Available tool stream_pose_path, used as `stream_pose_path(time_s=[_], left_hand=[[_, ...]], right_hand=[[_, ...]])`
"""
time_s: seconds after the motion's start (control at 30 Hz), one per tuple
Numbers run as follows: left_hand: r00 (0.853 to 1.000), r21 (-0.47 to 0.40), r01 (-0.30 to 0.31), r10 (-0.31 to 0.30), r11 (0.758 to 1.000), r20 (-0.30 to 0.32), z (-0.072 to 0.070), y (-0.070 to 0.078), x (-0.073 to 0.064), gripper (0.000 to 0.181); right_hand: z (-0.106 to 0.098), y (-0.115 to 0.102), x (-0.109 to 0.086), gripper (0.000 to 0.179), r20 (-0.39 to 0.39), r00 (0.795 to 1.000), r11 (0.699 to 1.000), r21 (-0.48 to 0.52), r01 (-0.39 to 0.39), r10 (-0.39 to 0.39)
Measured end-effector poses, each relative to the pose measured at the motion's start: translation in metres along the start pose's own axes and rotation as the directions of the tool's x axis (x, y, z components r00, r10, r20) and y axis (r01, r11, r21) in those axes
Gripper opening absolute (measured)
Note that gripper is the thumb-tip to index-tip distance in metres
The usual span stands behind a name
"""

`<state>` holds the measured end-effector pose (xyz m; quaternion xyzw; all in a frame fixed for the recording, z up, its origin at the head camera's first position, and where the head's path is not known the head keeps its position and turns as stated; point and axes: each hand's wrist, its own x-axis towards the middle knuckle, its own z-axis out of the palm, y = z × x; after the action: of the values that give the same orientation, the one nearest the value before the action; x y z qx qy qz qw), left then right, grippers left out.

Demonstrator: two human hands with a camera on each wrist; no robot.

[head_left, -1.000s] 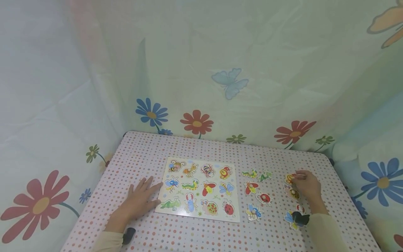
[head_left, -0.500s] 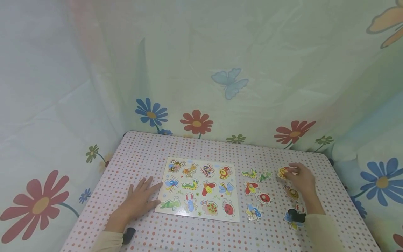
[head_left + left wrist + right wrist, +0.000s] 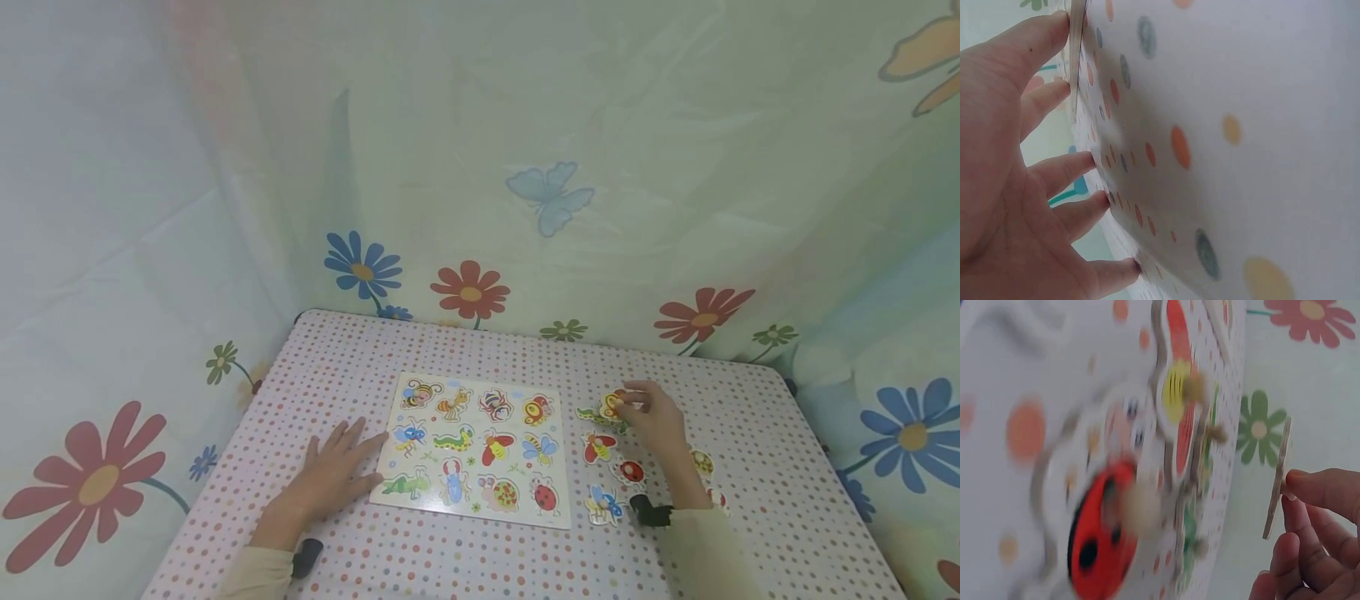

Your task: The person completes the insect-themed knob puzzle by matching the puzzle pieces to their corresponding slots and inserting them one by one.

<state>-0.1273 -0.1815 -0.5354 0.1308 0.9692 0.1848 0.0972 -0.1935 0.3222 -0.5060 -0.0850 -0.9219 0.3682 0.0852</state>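
Observation:
A wooden puzzle board (image 3: 517,513) with insect pictures lies in the middle of the table. My left hand (image 3: 330,473) rests on the tabletop with fingers spread; its thumb (image 3: 1044,44) and index fingertip touch the board's left edge. My right hand (image 3: 658,425) pinches a red and yellow butterfly puzzle piece (image 3: 611,404) by its small knob. In the right wrist view that piece (image 3: 1277,481) appears edge-on, raised above the table. It partly covers a green caterpillar piece (image 3: 591,413) in the head view. Near the right wrist lies a ladybug piece (image 3: 1100,531) with a wooden knob.
Other loose pieces right of the board include a red-winged bug (image 3: 598,448) and a blue-winged insect (image 3: 604,506). A snail piece (image 3: 702,463) is partly behind the right forearm. The dotted table (image 3: 442,562) meets a flowered curtain (image 3: 420,167) at its back.
My right hand has carried the butterfly piece leftward from the far-right pieces toward the board. The left hand stays in place.

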Motion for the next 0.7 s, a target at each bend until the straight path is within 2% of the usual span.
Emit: stream_pose_path(time_s=[0.37,0.7], left_hand=[[1.0,-0.013,-0.001,0.001,1.0,-0.006,0.0,0.0,0.0,0.064],[1.0,-0.013,0.003,-0.003,1.0,0.004,0.001,-0.001,0.001,0.063]], right_hand=[[0.039,-0.039,-0.004,0.037,0.077,0.989,0.988,0.099,0.121,-0.129],[0.068,-0.061,-0.005,0.036,0.121,0.978,0.981,0.113,0.157,-0.17]])
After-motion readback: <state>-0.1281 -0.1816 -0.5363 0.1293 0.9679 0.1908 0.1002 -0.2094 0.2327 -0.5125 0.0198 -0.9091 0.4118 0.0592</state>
